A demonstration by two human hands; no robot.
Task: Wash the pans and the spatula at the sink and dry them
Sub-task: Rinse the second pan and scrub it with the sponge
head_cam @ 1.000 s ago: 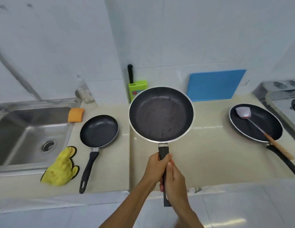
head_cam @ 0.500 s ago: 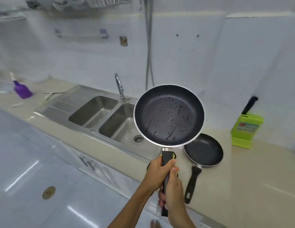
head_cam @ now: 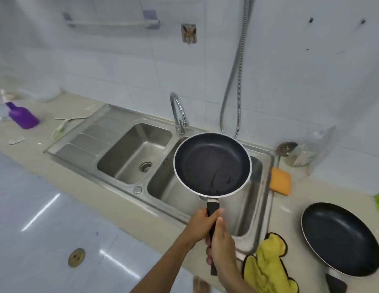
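2 hands on 1 handle here: the left hand (head_cam: 202,224) is wrapped around the black grip just below the pan, and the right hand (head_cam: 221,246) is closed around it lower down, so both are clamped on the same stick. The frying pan (head_cam: 211,164) is held up over the right basin of the sink (head_cam: 266,208), tilted toward the camera, with a few dark specks and a streak on the coating. The faucet (head_cam: 179,112) sits behind it, spout more or less between the 2 basins, no water visible. Second pan (head_cam: 338,238) is parked on the counter to the right, yellow cloth (head_cam: 269,265) near the sink's front corner, orange sponge (head_cam: 280,183) by the right rim. No spatula in view.

My worry: the sponge is off to the side, so 1 hand has to let go to grab it. With a wet handle the pan could twist and clang into the basin or clip the faucet.
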